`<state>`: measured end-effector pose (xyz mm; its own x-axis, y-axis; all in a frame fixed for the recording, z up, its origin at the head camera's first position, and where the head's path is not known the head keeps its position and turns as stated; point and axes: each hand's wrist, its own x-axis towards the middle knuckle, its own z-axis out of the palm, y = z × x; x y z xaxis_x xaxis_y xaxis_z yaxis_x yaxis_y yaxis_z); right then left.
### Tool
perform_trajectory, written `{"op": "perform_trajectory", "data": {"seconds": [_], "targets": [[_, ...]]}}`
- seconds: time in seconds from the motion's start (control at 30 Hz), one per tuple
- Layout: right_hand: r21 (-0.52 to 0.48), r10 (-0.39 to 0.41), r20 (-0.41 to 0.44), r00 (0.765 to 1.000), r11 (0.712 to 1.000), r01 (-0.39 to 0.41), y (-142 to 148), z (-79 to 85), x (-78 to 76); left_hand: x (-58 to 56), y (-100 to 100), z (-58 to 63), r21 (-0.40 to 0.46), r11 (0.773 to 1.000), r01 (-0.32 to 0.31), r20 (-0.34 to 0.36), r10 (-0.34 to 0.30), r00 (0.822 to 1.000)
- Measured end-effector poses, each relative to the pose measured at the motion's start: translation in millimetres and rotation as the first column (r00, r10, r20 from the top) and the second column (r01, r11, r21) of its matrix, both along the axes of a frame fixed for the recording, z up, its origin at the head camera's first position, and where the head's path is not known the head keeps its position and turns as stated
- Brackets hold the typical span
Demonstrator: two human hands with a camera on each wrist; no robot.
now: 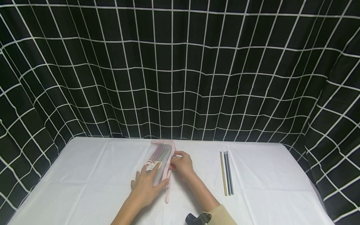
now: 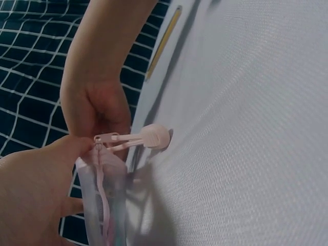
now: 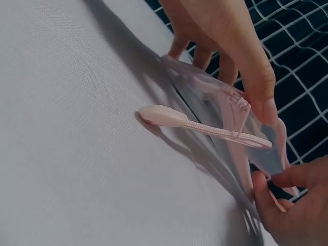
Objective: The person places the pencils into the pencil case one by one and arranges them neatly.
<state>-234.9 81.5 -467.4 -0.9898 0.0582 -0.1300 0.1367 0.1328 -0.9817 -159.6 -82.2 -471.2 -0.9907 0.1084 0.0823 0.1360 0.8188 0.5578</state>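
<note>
A clear pencil case with a pink zipped edge lies on the table, several slim pencils inside it. A sticker with a red and white cartoon figure shows on its face. My left hand holds the near part of the case, fingers spread over the face and thumb by the zip slider. From the slider a pink pull tab hangs on its cord down to the cloth. At the right side, my right hand pinches the pink edge between thumb and fingers.
Three pencils, one of them gold and two dark, lie side by side to the right of my right hand. White cloth covers the table. Behind it hangs a black curtain with white grid lines.
</note>
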Motion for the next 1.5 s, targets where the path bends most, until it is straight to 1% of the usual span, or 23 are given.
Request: {"op": "perform_trajectory", "data": {"seconds": [0.1,0.33,0.57,0.77,1.03,1.3,1.5], "targets": [[-0.010,0.004,0.009,1.000,1.000,-0.004,3.8,1.6,0.5,-0.3,0.3,-0.3,0.001,1.000,-0.001,-0.002,0.001,1.000],[-0.061,-0.020,0.028,0.999,0.998,0.021,17.6,4.4,2.4,-0.4,1.0,-0.4,-0.003,1.000,-0.004,-0.005,0.004,1.000],[-0.060,-0.033,0.021,0.999,0.998,0.034,35.1,10.2,8.7,0.0,1.1,0.2,0.010,1.000,-0.005,0.002,0.005,1.000],[-0.085,-0.047,-0.003,0.999,0.995,0.046,50.1,15.3,13.9,-0.2,0.7,-0.3,0.015,1.000,-0.002,0.011,0.002,1.000],[-0.112,-0.085,-0.051,0.995,0.991,0.079,71.7,19.1,18.5,-0.1,0.4,-0.9,0.007,1.000,0.004,-0.007,-0.004,1.000],[-0.049,-0.111,-0.066,0.992,0.993,0.108,88.3,20.9,22.5,0.0,0.3,-0.7,0.008,1.000,0.004,-0.011,-0.004,1.000],[-0.036,-0.113,-0.075,0.991,0.993,0.111,96.5,22.2,22.7,-0.1,0.7,-1.2,0.007,1.000,0.005,-0.013,-0.005,1.000]]}}
